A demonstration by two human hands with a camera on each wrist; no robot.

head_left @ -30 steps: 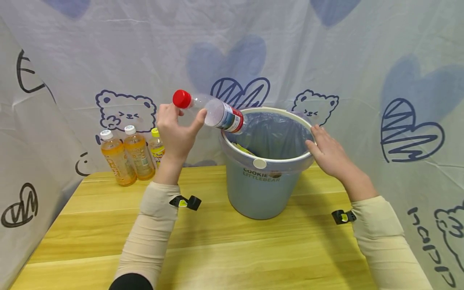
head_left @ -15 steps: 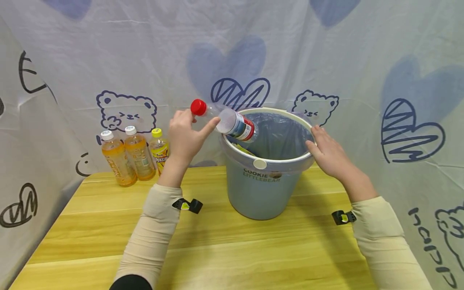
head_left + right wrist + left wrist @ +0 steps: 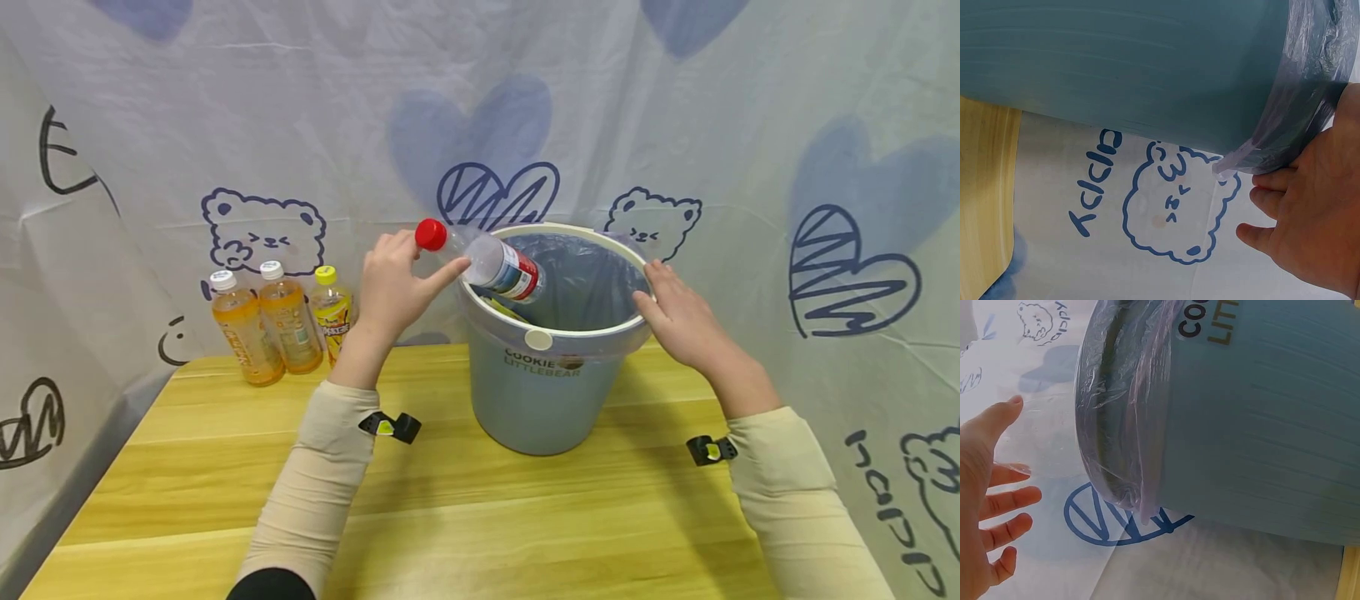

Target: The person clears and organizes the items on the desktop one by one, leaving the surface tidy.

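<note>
The clear, red-capped plastic bottle (image 3: 483, 260) has moved right and down, pinched by the nearer left hand (image 3: 393, 287), its axis slanting base-first over the left rim of the round grey-blue bin (image 3: 540, 408), the right hand (image 3: 681, 321) resting loosely opposite.

Soft, diffuse light with faint shadows across the table (image 3: 540, 525) (wrist views duller).
</note>
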